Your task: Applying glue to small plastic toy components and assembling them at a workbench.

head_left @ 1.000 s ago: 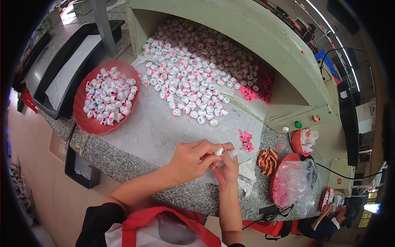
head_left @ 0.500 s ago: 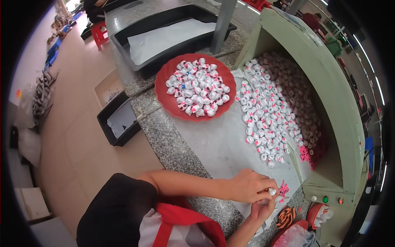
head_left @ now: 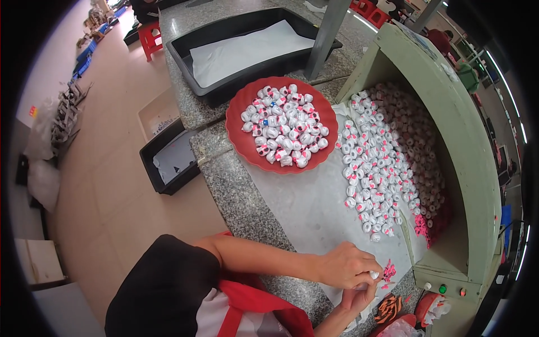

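Near the bench's (head_left: 238, 202) front edge, my left hand (head_left: 349, 265) and right hand (head_left: 356, 297) pinch a white piece (head_left: 374, 274), likely light and stiff, best held by its sides.

Factory-type wkshop: granite-top bench (head_left: 241, 208) w/ green metal booth (head_left: 456, 106), heaped sm. white pcs (head_left: 373, 174), blk tray (head_left: 222, 93).

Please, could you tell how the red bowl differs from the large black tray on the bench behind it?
Shape: the bowl is round with a wavy rim, while the tray is long and roughly rectangular.
Colour: the bowl is red, the tray black.
Contents: the bowl holds a heap of small white pieces with pink parts; the tray holds a white sheet.
Both are open at the top.
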